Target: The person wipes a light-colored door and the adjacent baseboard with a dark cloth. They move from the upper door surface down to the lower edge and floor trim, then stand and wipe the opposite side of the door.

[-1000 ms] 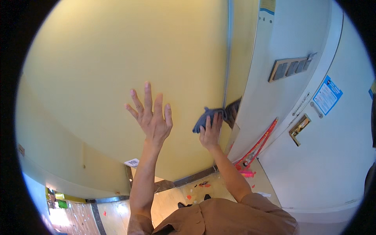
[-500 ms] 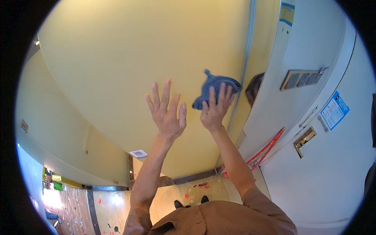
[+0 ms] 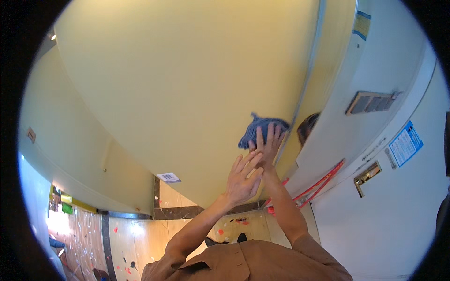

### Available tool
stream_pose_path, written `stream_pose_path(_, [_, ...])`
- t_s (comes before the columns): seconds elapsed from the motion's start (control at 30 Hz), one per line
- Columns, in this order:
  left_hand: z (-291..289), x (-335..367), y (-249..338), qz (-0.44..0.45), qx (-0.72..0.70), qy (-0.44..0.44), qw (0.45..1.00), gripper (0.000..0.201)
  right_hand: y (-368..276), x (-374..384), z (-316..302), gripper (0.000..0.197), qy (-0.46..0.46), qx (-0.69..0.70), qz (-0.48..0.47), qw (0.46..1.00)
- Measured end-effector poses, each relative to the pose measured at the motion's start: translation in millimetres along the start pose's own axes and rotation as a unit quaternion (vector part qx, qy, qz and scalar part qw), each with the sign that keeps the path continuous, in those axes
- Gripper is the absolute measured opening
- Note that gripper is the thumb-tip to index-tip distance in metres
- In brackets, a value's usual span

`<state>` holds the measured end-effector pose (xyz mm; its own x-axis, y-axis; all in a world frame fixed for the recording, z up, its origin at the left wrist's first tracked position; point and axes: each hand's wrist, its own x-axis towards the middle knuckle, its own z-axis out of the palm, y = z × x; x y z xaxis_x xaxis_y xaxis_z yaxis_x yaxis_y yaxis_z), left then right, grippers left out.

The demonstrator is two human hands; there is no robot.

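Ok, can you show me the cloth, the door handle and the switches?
Cloth (image 3: 251, 133): head view, on its left part.
Door handle (image 3: 369, 173): head view, on its gold plate.
Switches (image 3: 373, 103): head view, around the middle of the row.

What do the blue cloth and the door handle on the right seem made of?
Blue cloth: soft, matte textile, possibly knitted or microfibre, judging by its folds. Door handle: likely polished, gold-toned metal, from its bright glints; solid or plated is unclear.
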<state>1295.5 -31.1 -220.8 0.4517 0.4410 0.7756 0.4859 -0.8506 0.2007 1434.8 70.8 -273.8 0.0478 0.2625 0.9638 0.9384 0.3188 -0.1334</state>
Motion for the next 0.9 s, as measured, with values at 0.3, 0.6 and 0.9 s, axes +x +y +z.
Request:
stream_pose_path(0.3, [-30.1,0.7,-33.2,-0.176,-0.031,0.231,0.956,0.015,-89.5,23.2,28.1,0.059,-0.056,0.04,-0.089,0.994])
stream_pose_path(0.6, [-11.3,-8.1,-50.7,-0.356,-0.19,0.085,0.911,0.017,-80.9,-37.3,-21.4,0.049,-0.151,-0.004,0.008,0.988])
stream_pose_path(0.9, [-65.2,55.7,-68.4,-0.32,-0.283,0.124,0.896,0.018,-123.1,47.8,-28.7,0.022,-0.049,0.359,0.397,0.843])
